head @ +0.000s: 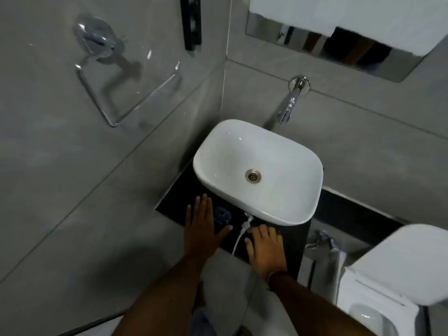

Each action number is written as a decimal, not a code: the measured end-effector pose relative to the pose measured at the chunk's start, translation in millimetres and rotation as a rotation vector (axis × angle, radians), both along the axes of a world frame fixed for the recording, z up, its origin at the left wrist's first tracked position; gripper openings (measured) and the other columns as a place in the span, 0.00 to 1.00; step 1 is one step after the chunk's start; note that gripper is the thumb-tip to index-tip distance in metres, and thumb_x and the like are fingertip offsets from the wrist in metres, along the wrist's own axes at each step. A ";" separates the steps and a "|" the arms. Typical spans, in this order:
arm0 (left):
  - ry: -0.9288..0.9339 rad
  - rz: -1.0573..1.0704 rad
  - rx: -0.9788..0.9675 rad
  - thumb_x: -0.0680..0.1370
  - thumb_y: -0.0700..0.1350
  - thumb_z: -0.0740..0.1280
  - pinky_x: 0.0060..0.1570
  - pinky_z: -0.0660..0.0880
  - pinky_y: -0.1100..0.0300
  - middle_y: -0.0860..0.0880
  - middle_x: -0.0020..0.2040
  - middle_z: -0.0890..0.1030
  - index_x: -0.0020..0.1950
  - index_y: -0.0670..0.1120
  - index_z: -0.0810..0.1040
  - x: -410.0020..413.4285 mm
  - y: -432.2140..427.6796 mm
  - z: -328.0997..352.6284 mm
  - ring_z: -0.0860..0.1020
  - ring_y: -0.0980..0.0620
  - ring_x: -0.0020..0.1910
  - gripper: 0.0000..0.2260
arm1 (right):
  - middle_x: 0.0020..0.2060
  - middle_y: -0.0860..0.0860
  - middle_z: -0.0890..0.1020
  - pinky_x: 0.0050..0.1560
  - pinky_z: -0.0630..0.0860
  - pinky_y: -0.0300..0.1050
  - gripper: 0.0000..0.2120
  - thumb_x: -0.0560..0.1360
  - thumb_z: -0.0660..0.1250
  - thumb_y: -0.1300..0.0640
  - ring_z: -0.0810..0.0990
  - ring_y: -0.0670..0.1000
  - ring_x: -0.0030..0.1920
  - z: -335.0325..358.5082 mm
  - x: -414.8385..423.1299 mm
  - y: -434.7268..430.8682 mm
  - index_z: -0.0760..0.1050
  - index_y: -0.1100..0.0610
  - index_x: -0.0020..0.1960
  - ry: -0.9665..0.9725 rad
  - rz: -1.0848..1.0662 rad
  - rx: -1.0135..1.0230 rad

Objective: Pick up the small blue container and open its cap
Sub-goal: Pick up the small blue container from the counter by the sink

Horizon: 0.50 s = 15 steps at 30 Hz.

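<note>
The small blue container (222, 215) stands on the black counter (174, 202) just in front of the white basin, seen from above with its round cap facing up. My left hand (202, 229) lies flat on the counter directly to its left, fingers spread, thumb reaching under the container's near side without gripping it. My right hand (264, 246) rests palm down on the counter to the container's right, fingers slightly curled and empty. A white tube with a thin white cord (243, 230) lies between my two hands.
A white basin (286, 209) sits on the counter under a chrome wall tap (289, 105). Grey tiled walls close in at left and behind. A white toilet (400, 275) stands at the right. A clear towel ring (116, 93) hangs on the left wall.
</note>
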<state>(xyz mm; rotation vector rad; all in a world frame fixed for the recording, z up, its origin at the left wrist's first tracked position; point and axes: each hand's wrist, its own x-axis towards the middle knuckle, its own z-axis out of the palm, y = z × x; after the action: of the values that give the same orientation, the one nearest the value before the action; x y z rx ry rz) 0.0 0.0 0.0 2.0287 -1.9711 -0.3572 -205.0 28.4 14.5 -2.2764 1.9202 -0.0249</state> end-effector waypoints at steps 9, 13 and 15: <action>0.187 0.036 0.068 0.73 0.72 0.65 0.81 0.50 0.42 0.45 0.80 0.67 0.77 0.44 0.66 -0.4 -20.3 -34.3 0.56 0.46 0.82 0.43 | 0.58 0.55 0.85 0.56 0.80 0.50 0.20 0.76 0.72 0.39 0.85 0.60 0.58 -23.7 44.6 -52.9 0.81 0.54 0.58 -0.605 -0.824 0.286; 0.216 0.040 0.080 0.72 0.72 0.66 0.81 0.50 0.43 0.47 0.79 0.69 0.75 0.45 0.69 2.6 -21.3 -42.8 0.57 0.47 0.82 0.41 | 0.55 0.58 0.88 0.56 0.80 0.51 0.16 0.76 0.74 0.45 0.86 0.63 0.58 -38.5 53.3 -66.4 0.84 0.56 0.56 -0.567 -0.901 0.318; 0.230 0.038 0.068 0.72 0.71 0.68 0.81 0.51 0.42 0.47 0.78 0.69 0.75 0.45 0.69 2.7 -21.3 -44.5 0.57 0.47 0.81 0.40 | 0.55 0.59 0.88 0.57 0.80 0.50 0.15 0.77 0.74 0.49 0.86 0.63 0.59 -39.9 51.4 -64.4 0.85 0.58 0.58 -0.568 -0.879 0.326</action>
<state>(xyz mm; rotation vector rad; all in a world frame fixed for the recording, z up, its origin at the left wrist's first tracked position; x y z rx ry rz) 2.7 -21.3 -44.5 1.9625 -1.8022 -0.6270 -153.6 -36.0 -25.5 -0.9466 2.1833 -0.3806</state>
